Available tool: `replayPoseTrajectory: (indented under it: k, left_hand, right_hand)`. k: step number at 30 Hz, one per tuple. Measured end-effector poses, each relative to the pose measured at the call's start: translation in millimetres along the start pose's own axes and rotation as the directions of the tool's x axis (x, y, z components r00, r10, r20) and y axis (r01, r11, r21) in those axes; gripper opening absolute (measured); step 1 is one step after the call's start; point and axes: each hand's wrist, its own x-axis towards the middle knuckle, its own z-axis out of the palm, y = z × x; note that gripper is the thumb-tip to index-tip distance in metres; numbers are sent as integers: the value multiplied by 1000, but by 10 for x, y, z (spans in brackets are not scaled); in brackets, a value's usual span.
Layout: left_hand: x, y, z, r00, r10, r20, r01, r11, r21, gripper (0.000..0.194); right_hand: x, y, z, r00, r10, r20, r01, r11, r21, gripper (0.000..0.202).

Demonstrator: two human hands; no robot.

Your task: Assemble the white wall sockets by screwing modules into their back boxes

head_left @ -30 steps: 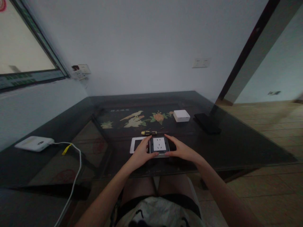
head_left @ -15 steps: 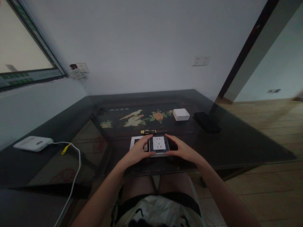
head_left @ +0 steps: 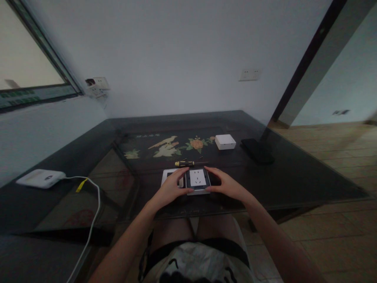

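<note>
I hold a socket unit (head_left: 197, 178) between my two hands at the near edge of the table (head_left: 235, 204), its white face turned up, with dark strips either side of it. My left hand (head_left: 173, 186) curls round the unit's left side, thumb at the near left corner and fingertips at the far left corner. My right hand (head_left: 226, 185) grips the right side in the same way, thumb near, fingers far. Just left of the unit lies a white cover frame (head_left: 164, 177), partly hidden by my left hand. Just beyond the unit, a yellow-and-black screwdriver (head_left: 185, 163) lies crosswise, its handle to the left and its thin shaft to the right, with a small screw (head_left: 200, 158) on its far side. Farther off to the right sits a white box (head_left: 225, 142), and right of that a black phone-like slab (head_left: 257, 151). At the far left, a white device (head_left: 41, 178) trails a white cable (head_left: 98, 200).
</note>
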Motion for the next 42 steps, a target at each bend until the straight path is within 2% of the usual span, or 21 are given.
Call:
replayPoseTrajectory:
  k: [8,23,36,42]
  left_hand:
    - [-2,-26,6,1000,-15,-10,15,999,-36,72]
    - [7,-30,28,1000,-14,-2,14,1000,21,69]
    - [19,-41,55,1000,-13,3,13,999,31,68]
    - [-1,-18,52,999,4,35,-1,998,-67,66]
  right_hand:
    - [1,4,0,1000,-18,-2,18,1000,-16,75]
    - [17,1,-27,1000,-19,18,20,998,-59,75]
    - [57,44,-51,999,-18,42,17,1000,26,76]
    - [42,59,-29,999,-5,36,3,999,54,77]
